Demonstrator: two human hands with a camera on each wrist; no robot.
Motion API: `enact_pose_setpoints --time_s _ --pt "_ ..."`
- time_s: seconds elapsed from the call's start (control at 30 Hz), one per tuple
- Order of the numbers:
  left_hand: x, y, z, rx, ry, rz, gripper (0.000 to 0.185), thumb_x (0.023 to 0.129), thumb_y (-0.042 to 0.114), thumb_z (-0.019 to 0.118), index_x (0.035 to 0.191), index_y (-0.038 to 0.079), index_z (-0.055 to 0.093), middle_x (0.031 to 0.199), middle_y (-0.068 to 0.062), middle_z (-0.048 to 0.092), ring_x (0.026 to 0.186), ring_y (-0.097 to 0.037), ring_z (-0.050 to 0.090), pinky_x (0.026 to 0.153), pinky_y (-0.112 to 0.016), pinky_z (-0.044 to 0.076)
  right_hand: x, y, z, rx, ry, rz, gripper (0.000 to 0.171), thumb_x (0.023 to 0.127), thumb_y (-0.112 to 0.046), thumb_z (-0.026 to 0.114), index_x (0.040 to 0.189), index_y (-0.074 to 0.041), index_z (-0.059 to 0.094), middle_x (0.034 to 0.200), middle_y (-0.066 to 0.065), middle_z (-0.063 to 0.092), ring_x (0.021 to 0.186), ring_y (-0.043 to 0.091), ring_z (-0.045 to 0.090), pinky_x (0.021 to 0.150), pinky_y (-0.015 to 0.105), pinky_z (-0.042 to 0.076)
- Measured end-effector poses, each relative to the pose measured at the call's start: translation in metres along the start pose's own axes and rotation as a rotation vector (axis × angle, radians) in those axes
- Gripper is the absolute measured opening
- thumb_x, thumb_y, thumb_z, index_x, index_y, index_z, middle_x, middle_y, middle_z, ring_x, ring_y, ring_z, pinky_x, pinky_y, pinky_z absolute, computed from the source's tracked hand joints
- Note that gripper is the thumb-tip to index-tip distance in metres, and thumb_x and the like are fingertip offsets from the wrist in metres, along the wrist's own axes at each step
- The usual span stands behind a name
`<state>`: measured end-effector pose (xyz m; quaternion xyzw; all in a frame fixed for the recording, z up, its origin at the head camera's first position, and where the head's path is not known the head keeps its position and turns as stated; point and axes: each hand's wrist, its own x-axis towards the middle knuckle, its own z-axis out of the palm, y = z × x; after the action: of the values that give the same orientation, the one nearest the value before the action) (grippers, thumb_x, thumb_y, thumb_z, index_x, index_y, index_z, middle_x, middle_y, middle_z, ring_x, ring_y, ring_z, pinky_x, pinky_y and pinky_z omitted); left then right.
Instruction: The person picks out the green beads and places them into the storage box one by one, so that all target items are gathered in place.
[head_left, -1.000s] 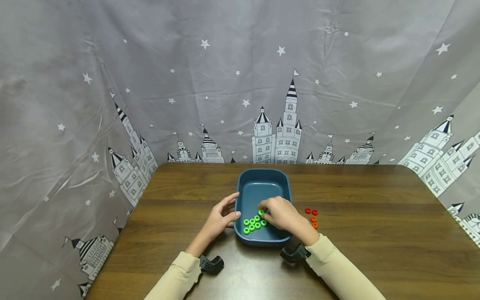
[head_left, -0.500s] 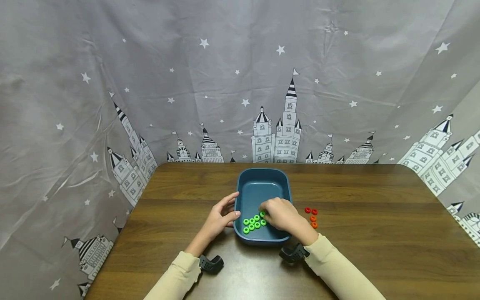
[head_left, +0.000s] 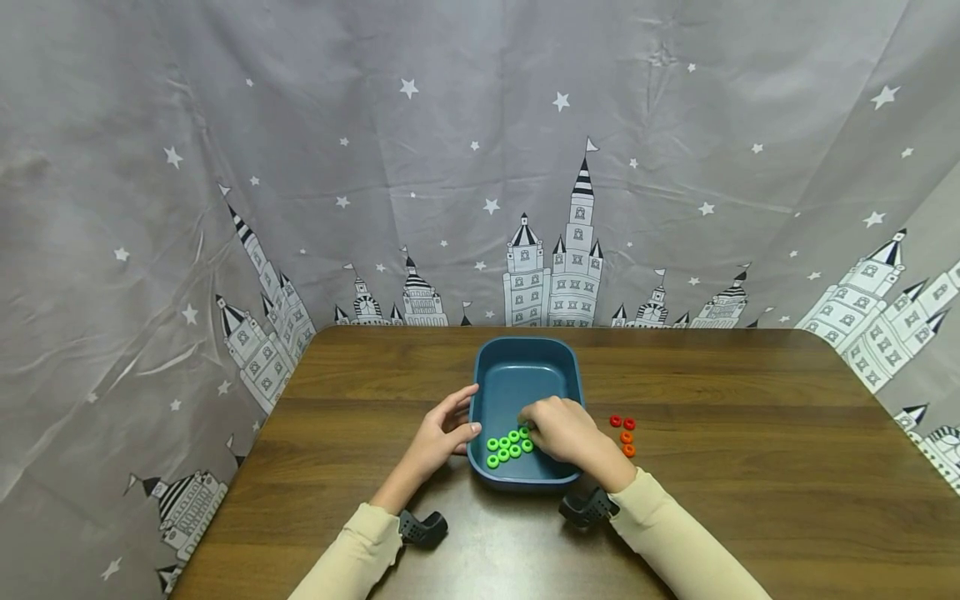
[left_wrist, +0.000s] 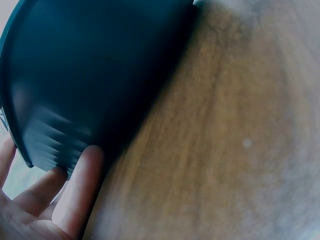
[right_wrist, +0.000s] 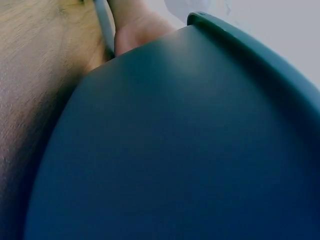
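Observation:
A blue rectangular bin (head_left: pixel 525 481) stands on the wooden table, with several small green rings (head_left: pixel 504 442) lying close together in its near left part. My left hand (head_left: pixel 441 431) holds the bin's left side: the thumb reaches the rim and fingers (left_wrist: pixel 82 185) press the ribbed outer wall, as the left wrist view shows. Inside the bin, my right hand (head_left: pixel 561 427) has its fingers curled down at a green ring (head_left: pixel 524 432) at the right end of the group; its fingertips are mostly hidden. In the right wrist view the bin's outer wall (right_wrist: pixel 170 140) covers most of that hand.
To the right of the bin, two red rings (head_left: pixel 622 422) and two orange rings (head_left: pixel 627 443) lie on the table (head_left: pixel 750 442). A grey curtain (head_left: pixel 480 175) printed with castles and stars hangs behind it. Each wrist wears a black camera mount (head_left: pixel 423 530).
The green ring at my right fingertips has moved slightly nearer to me, close against the other green rings. My left hand and the bin have stayed in place.

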<state>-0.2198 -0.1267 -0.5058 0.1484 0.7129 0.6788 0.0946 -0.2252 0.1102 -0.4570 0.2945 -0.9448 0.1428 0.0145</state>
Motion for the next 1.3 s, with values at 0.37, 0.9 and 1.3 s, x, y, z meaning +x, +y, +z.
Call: enact_pose_setpoints --time_s 0.37,0.9,1.3 --pt "0.0 0.0 0.0 0.005 0.0 -0.002 0.065 0.095 0.007 0.063 0.156 0.006 0.039 0.152 -0.033 0.044 0.133 -0.049 0.053 0.072 -0.032 0.062 -0.001 0.004 -0.005 0.105 0.049 -0.032 0.018 0.087 -0.005 0.071 0.104 -0.005 0.079 0.095 0.006 0.078 0.083 0.018 0.071 0.073 0.037 0.059" --pt "0.001 0.0 0.0 0.004 -0.008 0.006 0.065 0.095 0.008 0.064 0.156 0.006 0.039 0.152 -0.034 0.043 0.133 -0.051 0.053 0.073 -0.033 0.063 -0.028 0.043 -0.037 0.263 0.321 0.023 0.021 0.091 -0.006 0.072 0.11 0.001 0.076 0.101 0.011 0.077 0.087 0.021 0.072 0.075 0.038 0.061" --pt "0.001 -0.001 -0.001 0.017 -0.003 -0.003 0.066 0.096 0.008 0.064 0.156 0.006 0.038 0.153 -0.033 0.043 0.133 -0.051 0.053 0.073 -0.033 0.063 -0.05 0.064 -0.032 0.256 0.328 0.067 0.017 0.09 -0.004 0.072 0.106 0.001 0.077 0.1 0.012 0.077 0.083 0.02 0.071 0.07 0.032 0.061"
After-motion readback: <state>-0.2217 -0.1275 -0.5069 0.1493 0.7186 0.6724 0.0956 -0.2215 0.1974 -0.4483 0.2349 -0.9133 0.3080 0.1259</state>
